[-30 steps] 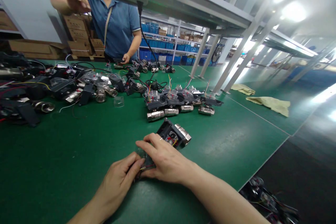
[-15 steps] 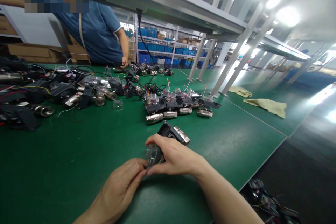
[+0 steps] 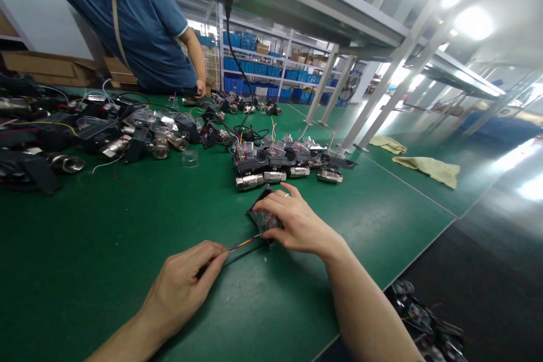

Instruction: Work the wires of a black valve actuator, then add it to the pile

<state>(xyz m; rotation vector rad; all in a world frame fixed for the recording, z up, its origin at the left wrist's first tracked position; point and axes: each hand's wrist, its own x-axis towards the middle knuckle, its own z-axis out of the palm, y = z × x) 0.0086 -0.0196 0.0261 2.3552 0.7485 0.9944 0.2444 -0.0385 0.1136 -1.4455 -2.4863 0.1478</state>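
Observation:
My right hand lies over a black valve actuator unit on the green mat, fingers pressing on its clear cover. From the unit a bundle of coloured wires runs left to my left hand, which pinches their end between thumb and fingers. Just beyond my right hand stands a row of finished units with metal fittings.
A heap of black units, metal fittings and cables covers the far left of the green mat. A person in a blue shirt stands across the table. Yellow cloths lie at right; the mat's edge runs at right.
My right hand has pushed the unit away from me and set it flat on the mat. My left hand has pulled the wires out to the left. The other person shifted left.

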